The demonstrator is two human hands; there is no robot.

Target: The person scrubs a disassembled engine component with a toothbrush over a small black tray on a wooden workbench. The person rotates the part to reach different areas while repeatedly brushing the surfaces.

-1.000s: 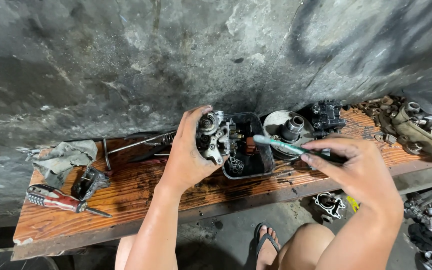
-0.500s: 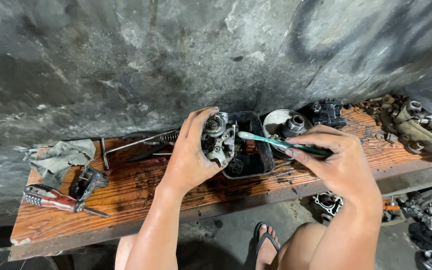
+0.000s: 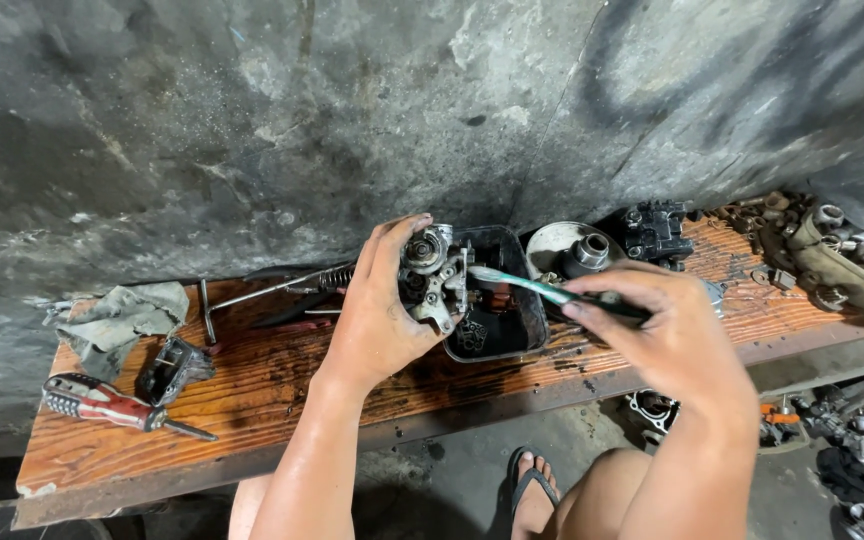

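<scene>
My left hand (image 3: 377,315) grips a small grey metal carburetor (image 3: 432,272) and holds it upright over a wooden bench (image 3: 252,390). My right hand (image 3: 667,335) holds a green-handled toothbrush (image 3: 527,287) whose head touches the right side of the carburetor. Just under both, a black rectangular tray (image 3: 502,325) rests on the bench, with dark liquid in its bottom.
A red-handled screwdriver (image 3: 112,402), a grey rag (image 3: 122,320), a small black part (image 3: 172,368) and a spring with rods (image 3: 282,290) lie at the left. A round dish (image 3: 572,250), black engine parts (image 3: 657,230) and metal pieces (image 3: 832,250) sit right. A stained concrete wall rises behind.
My right hand has moved left, bringing the toothbrush head against the carburetor. My left hand has kept its hold on the carburetor over the tray.
</scene>
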